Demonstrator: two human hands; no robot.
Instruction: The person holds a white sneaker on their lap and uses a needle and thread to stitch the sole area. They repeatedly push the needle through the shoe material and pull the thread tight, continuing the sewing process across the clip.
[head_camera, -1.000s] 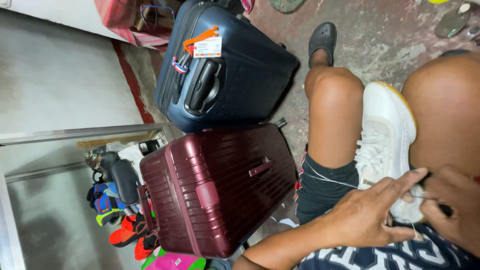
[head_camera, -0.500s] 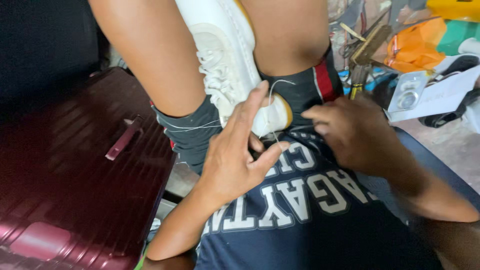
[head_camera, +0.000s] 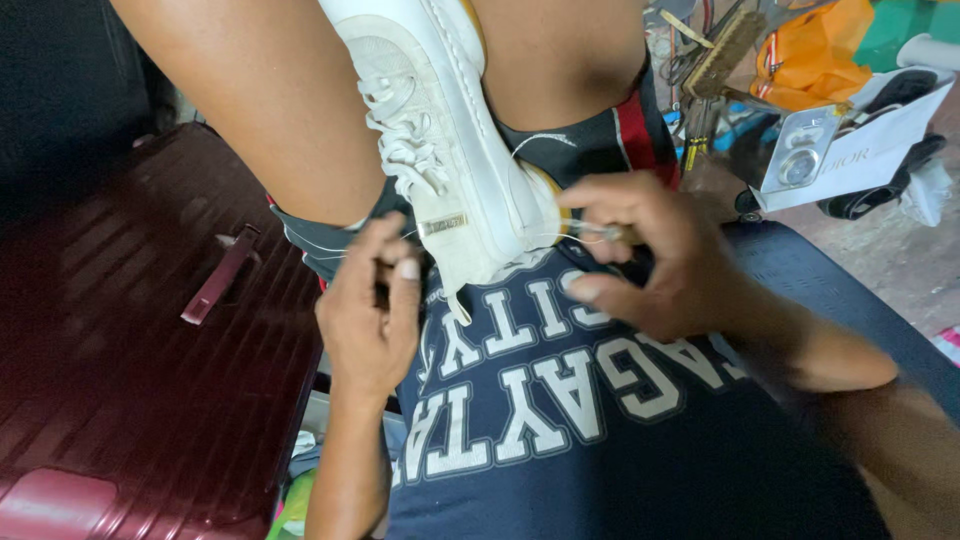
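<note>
White sneaker (head_camera: 440, 140) lies between the person's bare knees, sole edge toward the body, heel near the chest. Fingers of the right hand (head_camera: 650, 255) are closed in a pinch on a thin needle-like tool (head_camera: 600, 232) at the heel, with a fine thread (head_camera: 545, 140) going from there. Left hand (head_camera: 372, 310) has its fingers bent, touching the shoe's side below the laces; what it grips I cannot tell. Beside the left leg lies a dark red suitcase (head_camera: 130, 380).
</note>
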